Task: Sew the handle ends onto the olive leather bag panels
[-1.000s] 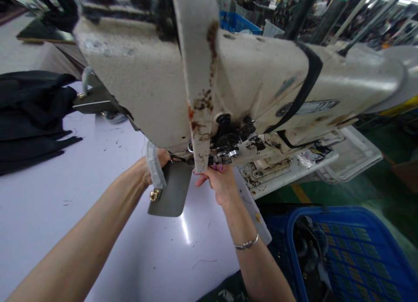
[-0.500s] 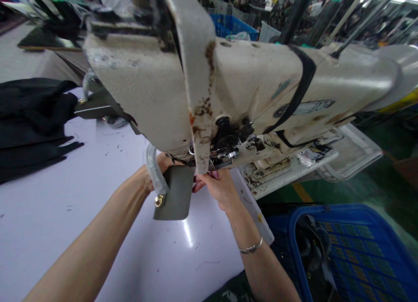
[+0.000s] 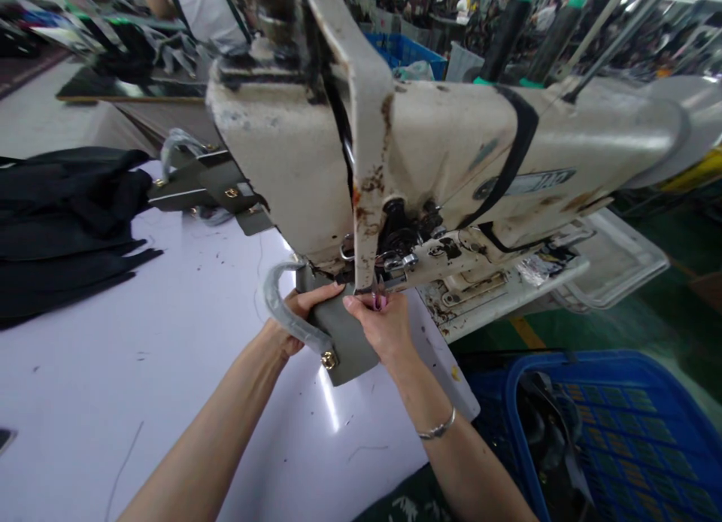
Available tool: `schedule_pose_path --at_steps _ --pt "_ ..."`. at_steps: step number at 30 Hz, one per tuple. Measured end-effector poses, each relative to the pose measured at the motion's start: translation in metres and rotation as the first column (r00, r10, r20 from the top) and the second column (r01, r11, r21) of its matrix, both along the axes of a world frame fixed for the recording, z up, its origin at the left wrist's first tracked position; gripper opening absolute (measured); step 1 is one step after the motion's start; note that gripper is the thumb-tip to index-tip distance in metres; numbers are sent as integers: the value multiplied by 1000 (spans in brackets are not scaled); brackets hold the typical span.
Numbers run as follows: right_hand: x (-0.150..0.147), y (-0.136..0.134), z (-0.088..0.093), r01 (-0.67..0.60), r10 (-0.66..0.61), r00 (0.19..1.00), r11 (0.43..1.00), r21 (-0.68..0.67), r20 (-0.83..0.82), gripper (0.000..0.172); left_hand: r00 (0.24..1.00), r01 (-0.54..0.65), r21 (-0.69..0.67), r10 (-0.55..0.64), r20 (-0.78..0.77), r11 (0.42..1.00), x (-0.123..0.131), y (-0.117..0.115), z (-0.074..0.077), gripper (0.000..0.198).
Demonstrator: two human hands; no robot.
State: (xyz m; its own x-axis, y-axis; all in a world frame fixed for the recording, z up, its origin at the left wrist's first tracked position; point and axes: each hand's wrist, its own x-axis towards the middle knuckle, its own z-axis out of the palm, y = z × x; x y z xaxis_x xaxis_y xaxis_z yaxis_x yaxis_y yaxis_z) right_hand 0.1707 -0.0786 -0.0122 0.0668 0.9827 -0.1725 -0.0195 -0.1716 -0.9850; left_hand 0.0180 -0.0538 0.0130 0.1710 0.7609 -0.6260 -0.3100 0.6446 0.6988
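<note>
My left hand (image 3: 298,319) and right hand (image 3: 383,328) gripped the gray flap (image 3: 345,340) under the sewing machine (image 3: 451,135), and the next move looked to call for steady guiding.

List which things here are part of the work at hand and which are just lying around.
Part of the work:
left hand
right hand
grey panel
plastic-wrapped handle
sewing machine head

Just lying around:
black fabric pile
grey strapped piece
blue plastic crate
</note>
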Motion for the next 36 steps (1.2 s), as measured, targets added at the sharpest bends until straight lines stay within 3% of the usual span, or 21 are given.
schedule_pose_path --at_steps 5,11,14,15,17,20,23,26,30,36 --pt "2 -5 2 -27 20 991 998 -55 -130 29 992 -85 196 101 -73 977 5 0 1 52" --pt "4 -4 4 -21 2 983 995 -100 -184 32 956 -75 525 210 -203 848 11 -4 11 63" --pt "6 -1 2 -27 13 986 996 -82 -166 31 927 -60 611 270 -258 790 14 -8 15 66" --pt "7 -2 1 -39 25 987 995 -87 -158 31 930 -67 590 264 -255 805 14 -9 15 64" --pt "12 -6 -1 -71 54 986 992 -102 -159 28 958 -83 452 196 -209 888 13 -10 11 58" --pt "23 -21 0 -17 8 994 996 -83 -108 23 989 -85 244 111 -95 966 10 -10 3 57" --pt "32 -35 5 53 -48 997 996 -74 62 27 993 -90 197 102 -54 976 7 -9 -2 60" --pt "35 -37 11 10 -1 988 998 -59 154 30 994 -98 169 106 -41 981 5 -8 -4 56" --pt "33 -26 14 -5 7 998 1000 -27 65 29 993 -109 164 115 -27 980 5 -8 -3 55" --pt "29 -19 15 -24 9 992 993 -117 -128 33 997 -76 175 79 -15 982 2 -8 -5 51"
